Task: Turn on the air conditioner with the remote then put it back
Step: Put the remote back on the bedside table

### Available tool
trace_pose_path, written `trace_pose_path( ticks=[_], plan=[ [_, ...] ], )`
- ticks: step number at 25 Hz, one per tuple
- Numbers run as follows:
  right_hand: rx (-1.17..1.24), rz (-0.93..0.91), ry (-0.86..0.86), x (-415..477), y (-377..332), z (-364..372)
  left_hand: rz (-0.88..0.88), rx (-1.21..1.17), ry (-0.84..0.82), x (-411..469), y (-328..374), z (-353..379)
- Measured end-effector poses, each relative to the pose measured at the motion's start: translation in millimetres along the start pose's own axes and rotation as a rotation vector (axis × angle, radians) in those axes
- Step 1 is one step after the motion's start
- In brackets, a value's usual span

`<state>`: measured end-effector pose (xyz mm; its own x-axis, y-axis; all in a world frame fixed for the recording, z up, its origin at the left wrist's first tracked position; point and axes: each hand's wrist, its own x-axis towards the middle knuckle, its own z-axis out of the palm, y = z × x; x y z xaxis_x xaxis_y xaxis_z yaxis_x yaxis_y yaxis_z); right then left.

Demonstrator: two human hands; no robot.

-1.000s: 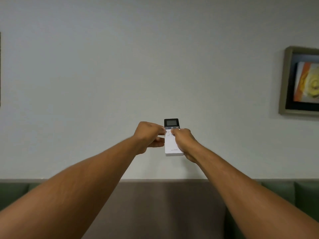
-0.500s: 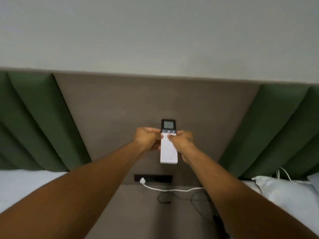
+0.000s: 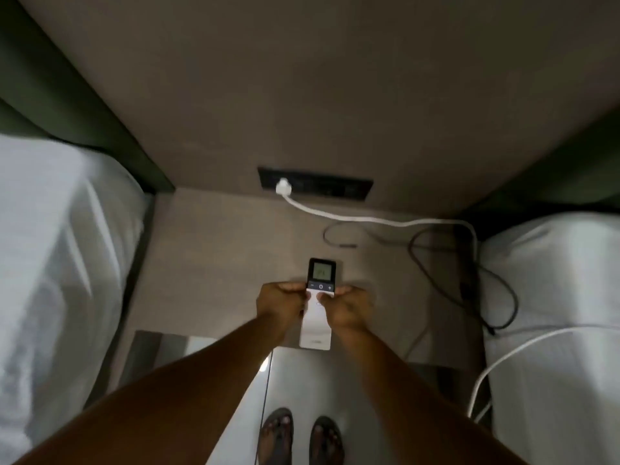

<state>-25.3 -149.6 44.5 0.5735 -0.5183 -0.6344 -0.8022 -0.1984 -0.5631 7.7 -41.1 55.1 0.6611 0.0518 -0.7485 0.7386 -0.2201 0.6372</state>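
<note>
The white remote (image 3: 317, 322) with a dark top and a lit grey screen is held out in front of me, above the grey nightstand top (image 3: 218, 250). My left hand (image 3: 281, 302) grips its left edge. My right hand (image 3: 349, 307) grips its right edge, with the thumb resting on the white part just below the button row. The air conditioner is out of view.
A bed with white bedding (image 3: 60, 250) lies at the left and another (image 3: 553, 297) at the right. A black socket strip (image 3: 315, 186) on the back panel holds a white plug and cable (image 3: 369, 218). Dark cables (image 3: 446, 263) trail over the nightstand's right side. My sandalled feet (image 3: 302, 437) stand on the tiled floor.
The view has swung down from the wall and headboard to the nightstand and floor. Both hands kept hold of the remote, which came down with them.
</note>
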Motion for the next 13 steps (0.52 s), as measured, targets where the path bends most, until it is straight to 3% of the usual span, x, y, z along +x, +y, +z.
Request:
trace_pose_path(
  ticks=[6, 13],
  plan=[
    [-0.035, 0.057, 0.037, 38, 59, 53, -0.056, 0.103, 0.002, 54, -71, 11],
    [-0.063, 0.002, 0.04, 53, 59, 60, 0.048, 0.204, 0.023, 73, -77, 19]
  ],
)
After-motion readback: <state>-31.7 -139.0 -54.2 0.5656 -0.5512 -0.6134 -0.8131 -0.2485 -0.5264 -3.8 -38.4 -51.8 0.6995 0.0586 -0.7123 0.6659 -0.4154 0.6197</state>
